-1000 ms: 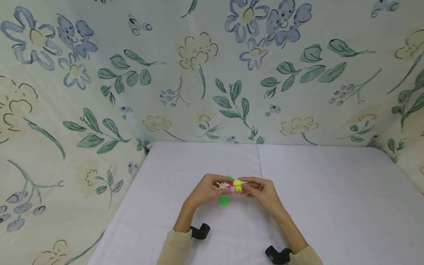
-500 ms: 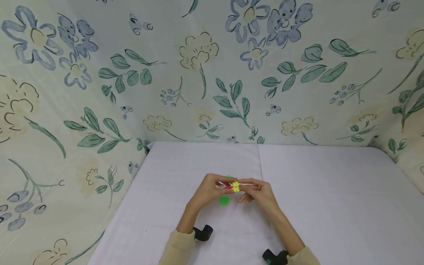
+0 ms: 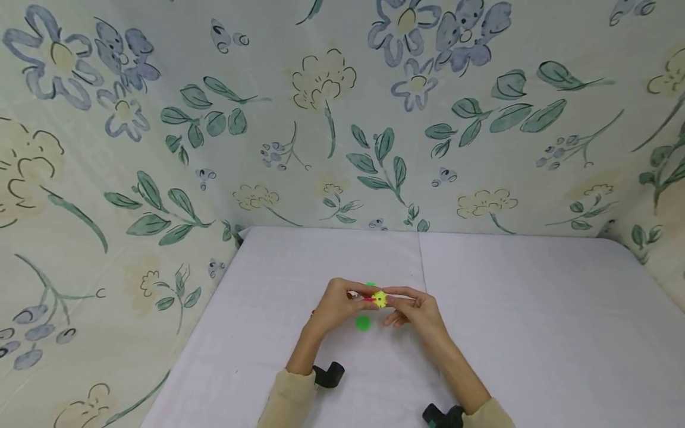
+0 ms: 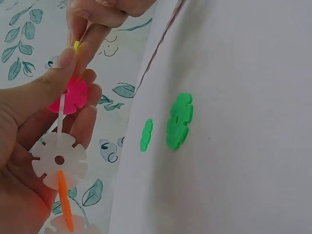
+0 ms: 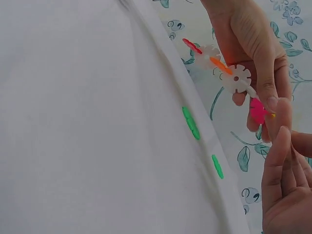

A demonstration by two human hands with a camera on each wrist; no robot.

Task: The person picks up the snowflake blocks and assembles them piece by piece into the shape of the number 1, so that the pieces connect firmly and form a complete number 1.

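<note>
My left hand (image 3: 333,306) pinches one end of a chain of notched plastic snowflake discs. In the left wrist view a pink disc (image 4: 74,97) sits under the thumb. Past it come an edge-on white piece, a white disc (image 4: 46,158) and an orange disc (image 4: 64,202). A red disc (image 5: 191,46) ends the chain in the right wrist view. At the pink disc's other side is a yellow disc (image 3: 380,299), pinched by the thumb and fingers of my right hand (image 3: 423,312). Both hands meet there, and fingers hide part of the joint.
Two green discs lie on the white tablecloth (image 3: 508,321): one green disc (image 3: 363,323) on the near side of the hands, another green disc (image 3: 370,285) mostly behind the left fingers. Black wrist cameras (image 3: 329,375) hang below both wrists. Floral cloth (image 3: 321,119) stands behind the table.
The yellow disc has shifted slightly left to the left fingertips, and the right hand came with it. The right hand's lower fingers have dropped away from the disc. The green discs stay in place.
</note>
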